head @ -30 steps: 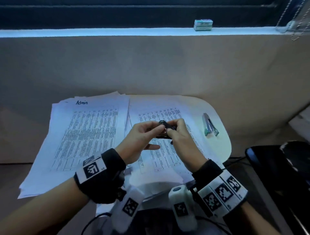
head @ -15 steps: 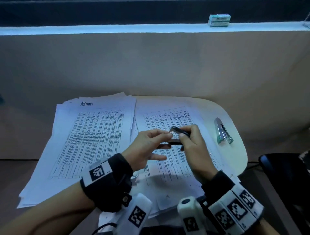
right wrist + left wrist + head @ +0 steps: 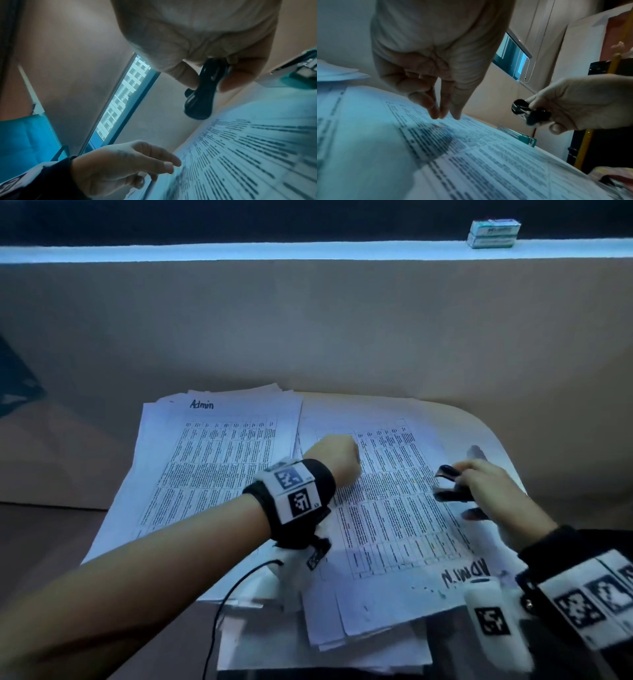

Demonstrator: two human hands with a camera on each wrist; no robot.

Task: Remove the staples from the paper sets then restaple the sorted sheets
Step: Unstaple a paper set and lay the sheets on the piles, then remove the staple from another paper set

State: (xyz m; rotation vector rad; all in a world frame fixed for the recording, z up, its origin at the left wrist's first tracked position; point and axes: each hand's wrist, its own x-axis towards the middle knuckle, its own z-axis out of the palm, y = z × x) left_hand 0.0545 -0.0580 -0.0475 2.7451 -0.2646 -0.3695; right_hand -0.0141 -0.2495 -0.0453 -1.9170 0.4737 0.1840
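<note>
Black staple remover (image 3: 452, 486), long axis toward nine o'clock, sat pinched in my right hand (image 3: 493, 494); my left hand (image 3: 334, 462), fingers straight and empty, touched the paper set (image 3: 394, 508) at its nine o'clock.

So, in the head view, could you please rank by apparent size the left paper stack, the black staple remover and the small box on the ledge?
1. Left white paper stack
2. Small pale-green box; black staple remover looks similar, partly hidden by the right hand, and nearer.

Handwritten "Admin" atop the left paper stack (image 3: 219, 440); upside-down "ADMIN" on the right stack's top sheet (image 3: 394, 508).
</note>
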